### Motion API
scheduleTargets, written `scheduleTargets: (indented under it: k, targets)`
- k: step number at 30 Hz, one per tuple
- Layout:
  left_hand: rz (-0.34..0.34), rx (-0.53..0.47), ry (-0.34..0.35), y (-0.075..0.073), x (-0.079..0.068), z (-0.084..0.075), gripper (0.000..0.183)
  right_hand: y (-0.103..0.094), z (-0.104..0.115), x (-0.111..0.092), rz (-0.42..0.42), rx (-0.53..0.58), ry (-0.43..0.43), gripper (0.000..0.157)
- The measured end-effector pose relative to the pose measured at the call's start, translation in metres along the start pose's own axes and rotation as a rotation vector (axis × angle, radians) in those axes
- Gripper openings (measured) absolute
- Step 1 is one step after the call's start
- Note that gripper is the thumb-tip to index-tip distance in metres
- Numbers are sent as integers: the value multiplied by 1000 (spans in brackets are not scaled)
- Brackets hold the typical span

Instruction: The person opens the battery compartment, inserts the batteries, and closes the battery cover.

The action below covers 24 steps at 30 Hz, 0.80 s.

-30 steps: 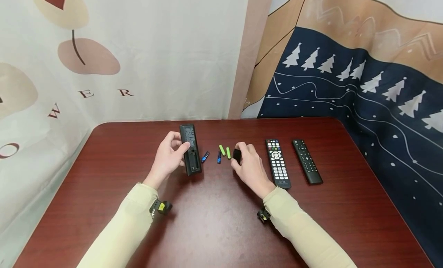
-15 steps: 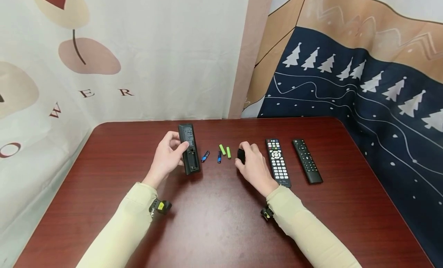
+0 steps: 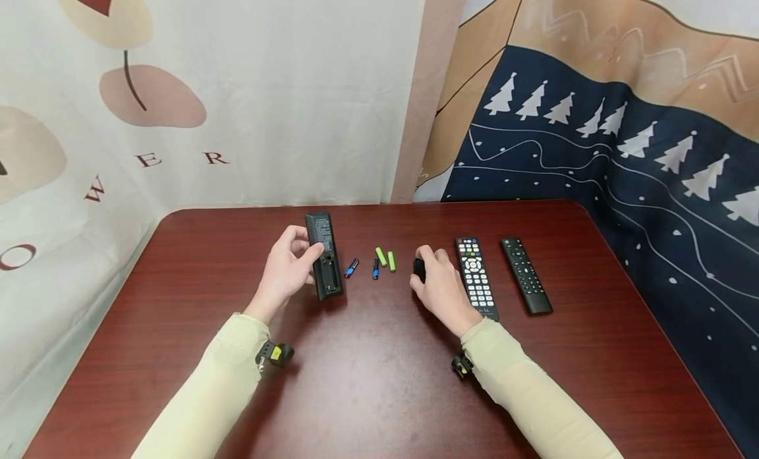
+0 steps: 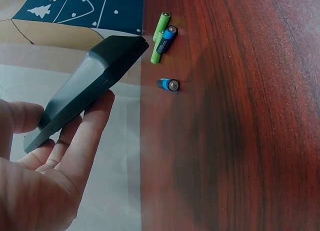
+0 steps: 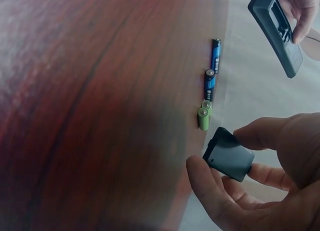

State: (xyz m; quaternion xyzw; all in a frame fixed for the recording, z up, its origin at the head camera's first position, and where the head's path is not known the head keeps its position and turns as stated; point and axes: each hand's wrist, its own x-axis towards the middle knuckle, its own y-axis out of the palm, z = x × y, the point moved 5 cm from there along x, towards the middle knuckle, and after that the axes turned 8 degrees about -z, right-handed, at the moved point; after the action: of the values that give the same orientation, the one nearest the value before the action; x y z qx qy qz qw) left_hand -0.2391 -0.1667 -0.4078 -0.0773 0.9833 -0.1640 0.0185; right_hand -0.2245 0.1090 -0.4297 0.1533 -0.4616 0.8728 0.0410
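Observation:
My left hand [image 3: 286,267] grips a black remote control [image 3: 321,232] above the table, its back turned up and its battery compartment uncovered. In the right wrist view that compartment looks empty. My right hand [image 3: 441,286] pinches a small black battery cover [image 5: 231,156] between thumb and fingers, left of the remotes on the table. Between the hands lie two blue-and-black batteries, one blue battery [image 3: 352,268] near the held remote and another blue battery [image 3: 375,269] beside the green ones. A green battery [image 3: 381,256] and a second green battery [image 3: 391,261] lie side by side.
A black remote with white buttons [image 3: 476,281] lies face up just right of my right hand, which partly overlaps its lower end. Farther right is a slimmer black remote [image 3: 526,278]. The reddish-brown table [image 3: 367,380] meets hanging cloths at its back and right edges.
My right hand has moved a little to the right with the battery cover, away from the green batteries. The left hand and its remote have shifted only slightly left.

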Motion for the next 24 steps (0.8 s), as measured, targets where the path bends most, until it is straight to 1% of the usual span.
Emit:
scheduleTargets:
  k: [12, 24]
  targets:
    - [1, 3, -6, 0, 0, 1, 29, 2, -8, -2, 62, -21, 38, 35]
    - [-4, 11, -3, 1, -1, 1, 30, 3, -13, -2, 84, -81, 36, 36]
